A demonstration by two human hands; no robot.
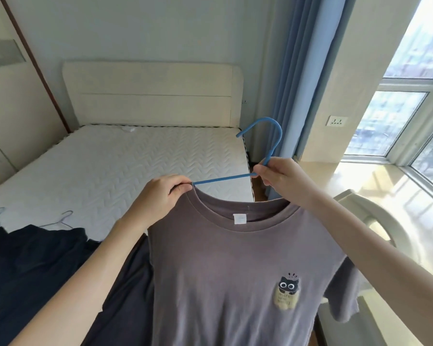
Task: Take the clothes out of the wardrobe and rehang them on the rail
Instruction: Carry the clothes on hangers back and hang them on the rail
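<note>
Blue plastic hanger (258, 151) being worked into the neck of a grey-brown T-shirt (230, 258), held up in the air just this side of the bed (115, 158). Left hand (158, 198) pinching shut on the collar rim together with the hanger's arm where it enters the cloth; right hand (280, 178) closing thumb and fingers around the hanger at the base of its hook, the shirt's far shoulder hanging under that wrist.

Probably still threading: one long bare stretch of hanger arm showing across the neck opening, so not yet seated under both shoulders. Doing it well likely meaning feeding one arm fully into a shoulder, then stretching the collar gently over the other end rather than forcing it, and centring the neck under the hook so the shirt hangs level.

Hanger's long axis running roughly side to side, parallel with the foot of the bed and tilting up toward the right hand; hook rising beyond it, curling back over toward the bed. Shirt's long axis hanging straight down, printed cat front facing the wearer of the camera, label visible inside the back of the neck.

Dark navy garments (40, 265) lying on the near end of the bed, pale wire hangers (60, 221) poking from them. No rail or wardrobe interior in view.
</note>
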